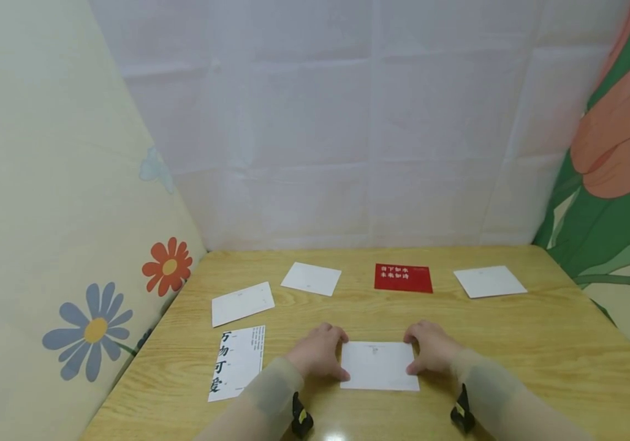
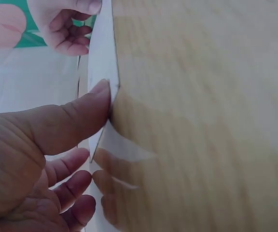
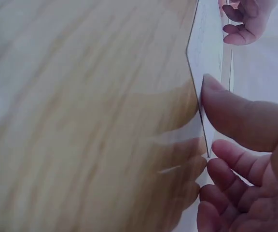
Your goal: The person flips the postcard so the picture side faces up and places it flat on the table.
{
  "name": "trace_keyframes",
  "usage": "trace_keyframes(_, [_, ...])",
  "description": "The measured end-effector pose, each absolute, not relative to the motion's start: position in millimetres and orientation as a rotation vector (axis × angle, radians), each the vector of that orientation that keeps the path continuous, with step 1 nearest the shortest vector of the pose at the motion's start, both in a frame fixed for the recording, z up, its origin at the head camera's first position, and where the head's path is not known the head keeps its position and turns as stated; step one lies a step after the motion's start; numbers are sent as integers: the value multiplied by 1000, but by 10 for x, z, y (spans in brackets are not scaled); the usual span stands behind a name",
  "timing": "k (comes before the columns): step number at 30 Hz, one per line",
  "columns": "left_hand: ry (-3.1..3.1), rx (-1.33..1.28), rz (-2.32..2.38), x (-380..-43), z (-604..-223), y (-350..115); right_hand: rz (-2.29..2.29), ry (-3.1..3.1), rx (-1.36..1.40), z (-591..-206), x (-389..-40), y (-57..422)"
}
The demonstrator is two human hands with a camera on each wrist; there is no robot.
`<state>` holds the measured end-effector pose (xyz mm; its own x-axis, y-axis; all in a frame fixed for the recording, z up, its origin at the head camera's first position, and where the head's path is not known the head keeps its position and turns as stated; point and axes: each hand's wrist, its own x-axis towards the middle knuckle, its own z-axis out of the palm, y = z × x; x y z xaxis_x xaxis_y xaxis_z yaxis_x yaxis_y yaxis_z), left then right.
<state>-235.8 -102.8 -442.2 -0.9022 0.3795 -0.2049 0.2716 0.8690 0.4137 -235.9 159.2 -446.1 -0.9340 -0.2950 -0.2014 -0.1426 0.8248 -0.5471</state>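
Observation:
A white card [image 1: 379, 366] with small faint print near its far edge lies close above or on the wooden table, between both hands. My left hand [image 1: 320, 352] holds its left side, the thumb [image 2: 93, 108] on the card near its edge and the index finger toward the far corner. My right hand [image 1: 431, 349] grips the right side the same way, its thumb [image 3: 226, 104] against the card. In both wrist views the other fingers are bent beside the card, near the tabletop. Whether the card is slightly lifted is hard to tell.
On the table [image 1: 541, 367], a card with large black characters [image 1: 238, 362] lies left of the left hand. Farther back are a white card [image 1: 242, 304], another white card [image 1: 311, 278], a red card with white characters [image 1: 403, 278] and a white card at right [image 1: 489, 282].

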Motion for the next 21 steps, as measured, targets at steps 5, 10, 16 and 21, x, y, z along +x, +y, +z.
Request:
trace_keyframes(5, [2777, 480, 487, -2375, -4391, -980, -754, 2723, -321, -4437, -2375, 1563])
trace_keyframes(10, [2760, 442, 462, -2385, -4335, -939, -727, 2721, -344, -4422, -2386, 1547])
trace_keyframes(16, [2754, 437, 428, -2408, -4343, -927, -725, 2705, -334, -4430, -2407, 1538])
trace_keyframes(21, [2758, 447, 415, -2411, -4361, -928, -727, 2692, -314, -4428, -2417, 1526])
